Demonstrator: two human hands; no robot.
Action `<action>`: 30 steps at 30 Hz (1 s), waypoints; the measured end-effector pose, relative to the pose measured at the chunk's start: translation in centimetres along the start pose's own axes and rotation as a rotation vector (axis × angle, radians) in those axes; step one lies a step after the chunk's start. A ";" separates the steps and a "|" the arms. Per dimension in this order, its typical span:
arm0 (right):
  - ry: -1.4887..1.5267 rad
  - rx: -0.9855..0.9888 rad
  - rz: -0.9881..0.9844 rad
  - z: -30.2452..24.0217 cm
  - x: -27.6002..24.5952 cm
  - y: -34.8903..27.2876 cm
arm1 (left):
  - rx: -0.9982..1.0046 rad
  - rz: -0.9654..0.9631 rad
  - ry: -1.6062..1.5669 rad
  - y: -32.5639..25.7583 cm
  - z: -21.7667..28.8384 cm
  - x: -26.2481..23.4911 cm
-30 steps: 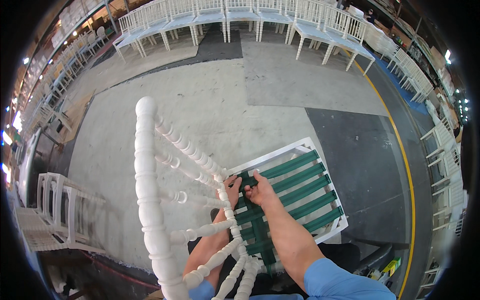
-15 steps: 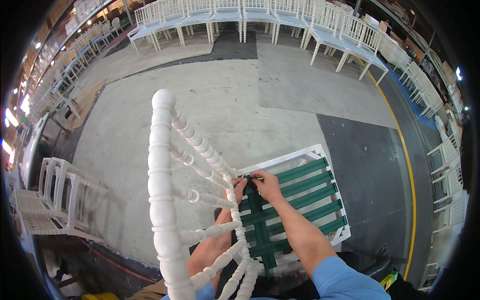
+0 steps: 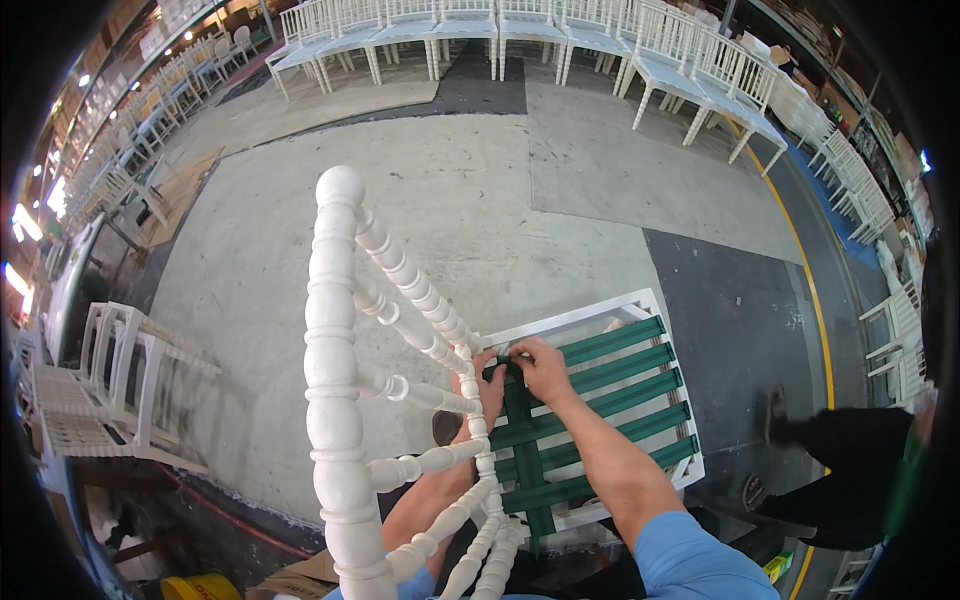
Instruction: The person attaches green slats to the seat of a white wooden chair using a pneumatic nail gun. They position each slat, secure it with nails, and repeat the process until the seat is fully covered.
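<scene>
A white chair frame with turned, beaded spindles lies before me, its seat frame to the right of the back. Dark green webbing straps span the seat in parallel rows. One crossing strap runs from the near rail up to the far left corner. At that strap's far end, my left hand pinches the webbing, partly hidden by the spindles. My right hand closes its fingers on the same strap end, close beside the left.
White chairs stand in a row across the far floor. Another white chair lies at the left. A person's dark-clothed legs are at the right, near a yellow floor line. A yellow bucket is at the lower left.
A person's legs have come into view at the right. Both my hands stay at the strap's far end with slight finger movement. The whole view has shifted a little.
</scene>
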State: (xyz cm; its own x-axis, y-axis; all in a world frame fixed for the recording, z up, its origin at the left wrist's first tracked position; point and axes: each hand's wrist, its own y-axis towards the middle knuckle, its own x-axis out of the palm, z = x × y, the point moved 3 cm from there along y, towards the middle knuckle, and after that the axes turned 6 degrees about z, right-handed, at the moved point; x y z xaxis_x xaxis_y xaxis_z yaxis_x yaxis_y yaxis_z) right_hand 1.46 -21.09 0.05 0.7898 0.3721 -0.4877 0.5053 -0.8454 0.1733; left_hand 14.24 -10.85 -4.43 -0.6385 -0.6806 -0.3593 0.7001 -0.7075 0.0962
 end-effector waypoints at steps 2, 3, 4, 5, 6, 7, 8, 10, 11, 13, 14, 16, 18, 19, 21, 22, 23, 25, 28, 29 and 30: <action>-0.049 0.058 -0.039 0.3 -0.2 0.1 | -0.003 -0.003 -0.007 -0.1 0.1 0.1; -0.022 -0.018 -0.043 0.1 -0.3 0.2 | -0.004 -0.004 -0.011 -0.1 0.1 0.1; -0.031 -0.018 -0.063 0.2 -0.3 0.3 | -0.004 -0.007 -0.015 -0.2 0.1 0.2; -0.069 0.063 -0.101 0.5 -0.3 0.5 | -0.006 -0.009 -0.018 -0.2 0.2 0.2; -0.076 -0.023 -0.081 0.3 -0.2 1.0 | -0.006 -0.009 -0.023 -0.3 0.2 0.2; -0.113 -0.029 -0.080 0.4 0.0 1.6 | -0.004 -0.013 -0.027 -0.3 0.3 0.3; -0.180 0.043 -0.104 0.7 0.2 2.2 | -0.007 -0.014 -0.033 -0.3 0.4 0.3; -0.258 -0.020 -0.126 0.6 0.8 3.5 | -0.008 -0.017 -0.044 -0.4 0.6 0.4; -0.348 0.063 -0.170 0.8 1.2 4.1 | -0.006 -0.022 -0.052 -0.4 0.7 0.5; -0.368 0.008 -0.171 0.5 1.7 5.2 | -0.006 -0.031 -0.074 -0.6 0.9 0.8; -0.438 0.095 -0.207 0.7 2.0 5.5 | -0.008 -0.037 -0.088 -0.7 0.9 1.0; -0.446 0.068 -0.202 0.3 2.3 6.1 | -0.013 -0.041 -0.128 -0.9 0.8 1.4; -0.475 0.108 -0.222 0.2 2.4 6.4 | -0.021 -0.039 -0.165 -1.0 0.6 1.7; -0.479 0.124 -0.235 0.2 2.4 6.6 | -0.027 -0.048 -0.180 -1.0 0.5 1.7; -0.479 0.144 -0.250 0.1 2.4 6.8 | -0.041 -0.065 -0.211 -0.9 0.4 1.8; -0.475 0.147 -0.252 0.0 2.4 6.9 | -0.048 -0.087 -0.226 -0.9 0.4 1.8; -0.505 0.215 -0.269 0.2 2.5 7.0 | -0.056 -0.109 -0.240 -0.8 0.5 1.7; -0.463 0.190 -0.260 0.2 2.6 7.5 | -0.035 -0.134 -0.191 -0.7 1.0 1.3; -0.444 0.208 -0.257 0.6 2.7 8.0 | 0.021 -0.145 -0.067 -0.9 1.9 0.6; -0.471 0.264 -0.263 0.9 2.7 8.2 | 0.020 -0.150 -0.071 -1.1 2.2 0.4; -0.426 0.210 -0.252 0.9 2.8 8.4 | 0.019 -0.155 -0.075 -1.2 2.3 0.3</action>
State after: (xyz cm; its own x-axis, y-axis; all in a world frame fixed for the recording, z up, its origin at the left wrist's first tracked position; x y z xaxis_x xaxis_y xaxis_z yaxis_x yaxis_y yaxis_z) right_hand 7.54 -27.48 -0.63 0.4199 0.4214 -0.8038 0.5459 -0.8248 -0.1472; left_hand 12.47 -10.65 -2.48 -0.7611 -0.5747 -0.3009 0.5855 -0.8083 0.0629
